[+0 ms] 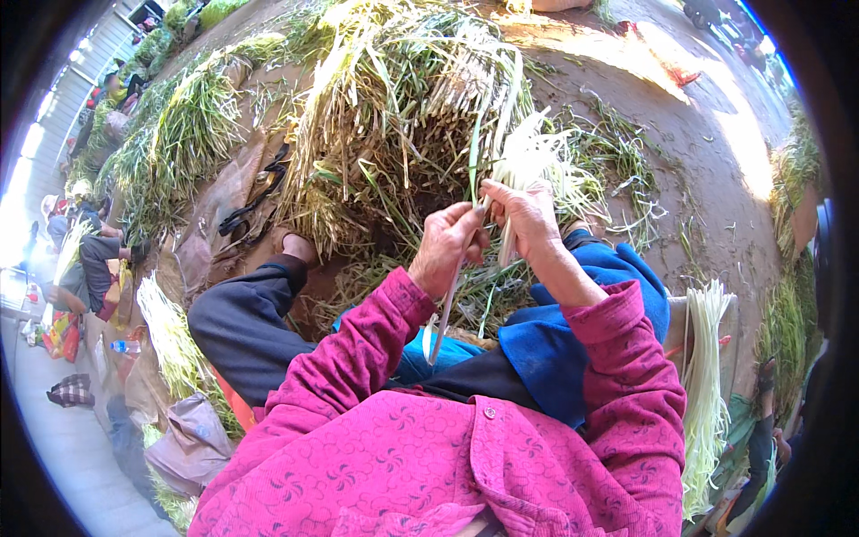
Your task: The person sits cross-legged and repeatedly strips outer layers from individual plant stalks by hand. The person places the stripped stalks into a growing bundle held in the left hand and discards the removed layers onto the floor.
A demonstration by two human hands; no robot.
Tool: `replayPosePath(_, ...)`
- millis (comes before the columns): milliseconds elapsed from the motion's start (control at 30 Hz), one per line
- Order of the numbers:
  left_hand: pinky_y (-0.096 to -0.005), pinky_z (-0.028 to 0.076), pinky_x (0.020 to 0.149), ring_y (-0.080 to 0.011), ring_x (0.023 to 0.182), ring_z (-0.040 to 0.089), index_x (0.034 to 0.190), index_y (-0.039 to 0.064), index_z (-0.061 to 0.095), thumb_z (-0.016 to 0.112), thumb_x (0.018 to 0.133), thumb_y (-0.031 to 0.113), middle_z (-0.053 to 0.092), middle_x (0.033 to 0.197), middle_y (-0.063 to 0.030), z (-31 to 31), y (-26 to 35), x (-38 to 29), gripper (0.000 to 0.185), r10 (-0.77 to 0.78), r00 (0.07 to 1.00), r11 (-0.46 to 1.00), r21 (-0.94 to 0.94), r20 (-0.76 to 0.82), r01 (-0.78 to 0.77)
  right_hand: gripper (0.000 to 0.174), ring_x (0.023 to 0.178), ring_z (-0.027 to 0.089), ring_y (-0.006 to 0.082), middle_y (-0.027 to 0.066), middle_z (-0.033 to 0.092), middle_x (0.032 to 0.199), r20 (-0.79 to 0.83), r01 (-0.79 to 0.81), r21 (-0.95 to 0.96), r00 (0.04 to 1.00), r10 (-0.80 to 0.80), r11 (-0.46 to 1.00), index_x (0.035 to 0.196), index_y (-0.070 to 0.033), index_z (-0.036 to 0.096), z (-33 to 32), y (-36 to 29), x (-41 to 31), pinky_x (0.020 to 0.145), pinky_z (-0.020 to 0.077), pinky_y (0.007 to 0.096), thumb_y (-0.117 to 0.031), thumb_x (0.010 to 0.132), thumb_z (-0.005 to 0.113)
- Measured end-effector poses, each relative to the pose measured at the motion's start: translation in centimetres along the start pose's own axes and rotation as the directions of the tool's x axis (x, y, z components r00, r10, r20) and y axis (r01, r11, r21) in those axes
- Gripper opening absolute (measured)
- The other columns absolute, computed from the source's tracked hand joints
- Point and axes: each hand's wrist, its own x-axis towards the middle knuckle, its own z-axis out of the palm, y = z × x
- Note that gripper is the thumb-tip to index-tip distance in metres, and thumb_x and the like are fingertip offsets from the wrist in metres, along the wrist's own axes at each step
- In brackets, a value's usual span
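Observation:
My left hand (446, 243) pinches a single long stalk (449, 305), whose pale purplish end hangs down towards my lap. Above the fingers a green leaf of the same plant seems to run upward. Close by on the right, my right hand (527, 213) grips a bunch of pale peeled stalks (530, 151), its fingertips almost touching the left hand. The bunch fans out above the hand, and its cut ends show below the palm. Beyond both hands, between my feet, lies a big heap of leafy stalks (376, 114) with dry, straw-coloured outer leaves.
Stripped leaves (490, 295) litter the ground below my hands. Pale stalks lie in a pile (704, 396) at my right and another (171, 335) at my left. A black strap (251, 208) lies by my left foot. Other people (87, 248) sit at far left.

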Motion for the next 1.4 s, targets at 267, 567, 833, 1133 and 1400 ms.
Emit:
replayPosePath(267,-0.0241,0.049,0.047,-0.0127,0.050,0.057,0.084,0.002,0.054,0.049,0.084,0.012,0.059,0.066,-0.0073,-0.5,-0.8,1.2,0.012,-0.051,0.997,0.992,-0.120,-0.055,0.044,0.010,0.043,0.045,0.0044,0.0078,0.059,0.065,-0.110,0.203,0.120,0.976,-0.190,0.972,0.082,0.001,0.057,-2.1,-3.6,1.2,0.034,0.0326,0.0152,-0.003,0.073,0.059)
replayPosePath(567,-0.0365,0.047,0.070,-0.0307,0.076,0.059,0.081,0.004,0.063,0.060,0.068,0.019,0.061,0.084,-0.0142,-13.7,-7.9,-2.3,0.020,-0.442,0.820,-0.302,0.921,-0.363,0.245,0.017,0.052,0.045,0.0054,0.0107,0.058,0.079,-0.262,0.323,0.287,0.932,-0.250,0.902,0.093,-0.002,0.052,-6.9,-7.3,3.9,0.039,0.0353,0.0153,-0.008,0.078,0.057)
replayPosePath(833,-0.0268,0.048,0.055,-0.0146,0.061,0.057,0.109,0.001,0.049,0.055,0.078,0.024,0.060,0.090,-0.0126,-7.4,-3.4,0.6,0.038,0.086,0.995,0.487,0.870,0.043,-0.080,0.021,0.051,0.043,0.0038,0.0085,0.057,0.077,-0.188,0.157,0.214,0.975,-0.117,0.964,0.096,0.000,0.050,-6.0,-5.9,4.0,0.038,0.0356,0.0148,-0.010,0.079,0.056)
replayPosePath(1133,-0.0162,0.039,0.046,-0.0038,0.054,0.051,0.086,0.002,0.057,0.051,0.081,0.009,0.059,0.067,-0.0016,-1.7,-0.5,-3.5,0.010,-0.326,0.824,0.936,0.283,0.464,0.210,0.022,0.045,0.039,0.0025,0.0099,0.058,0.081,-0.239,0.211,0.364,0.962,-0.128,0.907,0.093,-0.001,0.049,-6.3,-6.8,3.8,0.035,0.0325,0.0131,-0.013,0.078,0.059)
replayPosePath(1400,-0.0204,0.039,0.047,-0.0060,0.050,0.047,0.085,0.001,0.055,0.044,0.085,0.012,0.050,0.061,0.0014,2.2,4.5,1.6,0.015,-0.054,0.963,0.875,0.478,0.263,-0.081,0.015,0.047,0.048,0.0075,0.0045,0.058,0.068,0.040,0.084,0.179,0.995,-0.092,0.980,0.080,-0.004,0.055,-1.4,-2.7,0.7,0.041,0.0381,0.0188,-0.008,0.070,0.065)
